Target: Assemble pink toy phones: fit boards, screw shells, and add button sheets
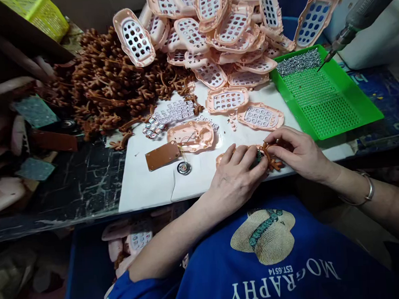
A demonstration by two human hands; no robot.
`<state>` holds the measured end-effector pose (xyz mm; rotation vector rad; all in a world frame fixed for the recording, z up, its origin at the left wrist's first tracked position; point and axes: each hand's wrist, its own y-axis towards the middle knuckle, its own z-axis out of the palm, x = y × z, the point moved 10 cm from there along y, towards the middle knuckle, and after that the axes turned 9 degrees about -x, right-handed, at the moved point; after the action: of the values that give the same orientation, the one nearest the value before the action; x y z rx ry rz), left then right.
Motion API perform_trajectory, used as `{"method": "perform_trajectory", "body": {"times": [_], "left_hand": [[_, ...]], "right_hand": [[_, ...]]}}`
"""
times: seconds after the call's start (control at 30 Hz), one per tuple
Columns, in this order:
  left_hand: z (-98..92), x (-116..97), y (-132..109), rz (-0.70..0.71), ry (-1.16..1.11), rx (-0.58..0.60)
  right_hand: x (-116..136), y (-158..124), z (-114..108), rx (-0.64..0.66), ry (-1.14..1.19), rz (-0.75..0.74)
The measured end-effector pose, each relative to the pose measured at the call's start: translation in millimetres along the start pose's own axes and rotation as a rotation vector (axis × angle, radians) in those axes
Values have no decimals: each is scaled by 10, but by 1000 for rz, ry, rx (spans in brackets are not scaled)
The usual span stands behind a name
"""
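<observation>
My left hand is closed over a pink plastic shell at the front edge of the white board. A bit of dark green circuit board shows under its fingertips; most of the shell is hidden. My right hand pinches a brown antler-shaped piece against the shell's right end. To the left lies an open pink shell with thin wires, a brown circuit board and a small round speaker. Just beyond my hands are two pink shells with keypad openings, one of them a pink front shell.
A heap of brown antler pieces fills the back left, beside a tall pile of pink shells. At right stands a green basket with screws; an electric screwdriver hangs above it. Clear keypads lie mid-board.
</observation>
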<state>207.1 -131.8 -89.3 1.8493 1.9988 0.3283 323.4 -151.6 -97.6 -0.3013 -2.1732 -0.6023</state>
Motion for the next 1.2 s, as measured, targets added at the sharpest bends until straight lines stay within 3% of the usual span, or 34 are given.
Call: {"method": "perform_trajectory", "body": {"times": [0.1, 0.33, 0.77, 1.2], "left_hand": [[2, 17, -21, -11, -10, -11], [-106, 90, -143, -4, -176, -265], [-137, 113, -143, -44, -206, -317], [-131, 118, -117, -60, -228, -293]], "right_hand": [[-1, 15, 6, 5, -8, -15], [-23, 37, 72, 68, -23, -5], [-66, 32, 44, 57, 20, 86], [-100, -10, 31, 13, -42, 127]]}}
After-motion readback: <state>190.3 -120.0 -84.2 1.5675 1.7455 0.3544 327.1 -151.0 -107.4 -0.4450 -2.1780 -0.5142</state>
